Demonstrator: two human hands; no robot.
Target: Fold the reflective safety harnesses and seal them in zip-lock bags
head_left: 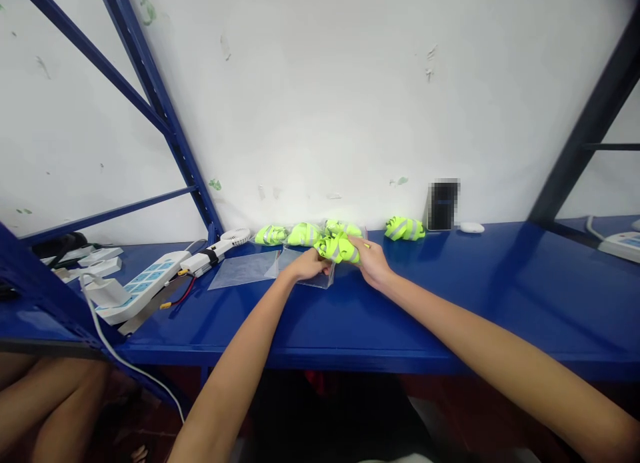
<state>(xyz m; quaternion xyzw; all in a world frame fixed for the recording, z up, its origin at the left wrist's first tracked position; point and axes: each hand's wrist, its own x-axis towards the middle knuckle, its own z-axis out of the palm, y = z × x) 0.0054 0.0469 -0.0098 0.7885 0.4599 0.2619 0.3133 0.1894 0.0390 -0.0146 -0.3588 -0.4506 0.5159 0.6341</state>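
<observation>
Both my hands meet at the back middle of the blue shelf [450, 303]. My left hand [309, 265] is closed on the edge of a clear plastic bag [306, 268] lying on the shelf. My right hand [370, 261] grips a folded neon-yellow reflective cloth piece [339, 248] at the bag's mouth. Several more folded neon-yellow pieces lie along the wall: a row of them [300, 233] just behind my hands and one [404, 228] further right. A second flat clear bag [244, 269] lies left of my left hand.
A white power strip [145, 286] with cables, a small white fan [220, 247] and chargers sit at the left. A dark blurred box [443, 205] and a white puck [471, 227] stand by the wall at the right. Blue rack posts [165, 123] rise on both sides.
</observation>
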